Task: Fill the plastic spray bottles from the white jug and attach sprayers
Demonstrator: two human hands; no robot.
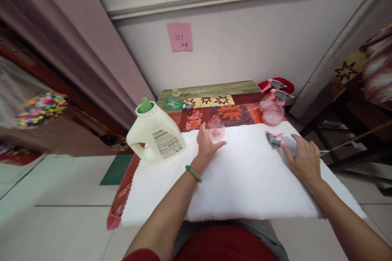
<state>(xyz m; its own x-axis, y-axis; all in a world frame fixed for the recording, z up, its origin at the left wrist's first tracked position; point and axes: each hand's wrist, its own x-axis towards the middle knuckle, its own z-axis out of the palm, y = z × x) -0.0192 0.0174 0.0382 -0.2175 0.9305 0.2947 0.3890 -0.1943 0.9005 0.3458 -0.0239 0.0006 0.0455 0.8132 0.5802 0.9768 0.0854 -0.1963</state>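
My left hand (pixel 206 144) rests on the white cloth (pixel 239 179) with its fingers curled around the base of a clear pink bottle body (pixel 215 129) that has no top on it. My right hand (pixel 301 158) lies on the cloth at the right. Its fingers reach to a grey and pink spray trigger head (pixel 275 139) lying on the cloth and touch its rear end. A green bangle sits on my left wrist.
A white detergent jug with a green cap (pixel 156 134) stands at the cloth's left edge. A green spray bottle (pixel 174 102) lies at the back left. Two pink spray bottles (pixel 273 108) stand at the back right. A dark chair frame (pixel 346 138) is right of the table.
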